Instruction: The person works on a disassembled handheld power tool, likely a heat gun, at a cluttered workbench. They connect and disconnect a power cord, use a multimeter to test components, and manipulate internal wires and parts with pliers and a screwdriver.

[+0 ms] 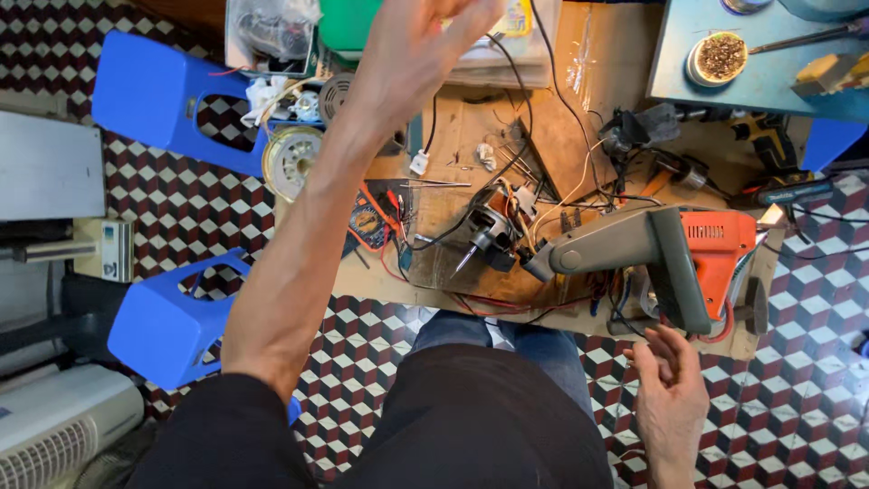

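At frame centre, the small motor is lying stripped and wired on my wooden bench, unfinished. I am raising my left hand, open and empty, at top; my right hand, loosely curled and empty, is hovering below the orange drill.

Blue stools stand on red-white-black checkered floor; the tool is grey and orange.

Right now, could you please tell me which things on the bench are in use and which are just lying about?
In use:
- grey and orange power tool, nearest the empty right hand
- small motor with its wires

Lying about:
- multimeter
- blue stools
- tin of metal shavings
The left hand is raised, empty.
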A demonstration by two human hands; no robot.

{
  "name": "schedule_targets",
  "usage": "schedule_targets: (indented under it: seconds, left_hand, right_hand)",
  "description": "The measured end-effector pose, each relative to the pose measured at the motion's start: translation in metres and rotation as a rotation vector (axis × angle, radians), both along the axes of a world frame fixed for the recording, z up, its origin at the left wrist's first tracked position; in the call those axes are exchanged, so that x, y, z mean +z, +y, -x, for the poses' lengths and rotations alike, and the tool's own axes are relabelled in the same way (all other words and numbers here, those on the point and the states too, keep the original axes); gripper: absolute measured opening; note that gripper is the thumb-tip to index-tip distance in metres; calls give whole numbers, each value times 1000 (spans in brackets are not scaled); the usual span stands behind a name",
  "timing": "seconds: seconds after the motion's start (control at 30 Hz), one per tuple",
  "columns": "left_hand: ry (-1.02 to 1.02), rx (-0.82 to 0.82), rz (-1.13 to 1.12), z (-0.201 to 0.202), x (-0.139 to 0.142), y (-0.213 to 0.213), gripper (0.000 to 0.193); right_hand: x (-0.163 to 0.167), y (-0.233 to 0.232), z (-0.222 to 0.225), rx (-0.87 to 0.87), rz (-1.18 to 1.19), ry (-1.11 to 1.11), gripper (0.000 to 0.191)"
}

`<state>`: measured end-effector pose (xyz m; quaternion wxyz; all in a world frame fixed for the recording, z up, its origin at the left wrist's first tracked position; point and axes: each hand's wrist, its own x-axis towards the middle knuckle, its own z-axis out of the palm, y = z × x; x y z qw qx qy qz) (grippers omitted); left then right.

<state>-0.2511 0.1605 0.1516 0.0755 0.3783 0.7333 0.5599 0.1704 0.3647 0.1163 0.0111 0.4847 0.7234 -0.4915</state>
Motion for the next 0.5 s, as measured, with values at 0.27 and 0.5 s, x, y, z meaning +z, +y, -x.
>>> schedule_targets:
  seconds: [0.27,0.5]
  left_hand:
    - [-647,810,79,-221,-86,-151,43]
    - [-1174,810,-5,-335,-151,-138,88]
  right_hand:
    - [-22,13,17,361,69,54,37]
    - [-21,8,16,518,278,1,45]
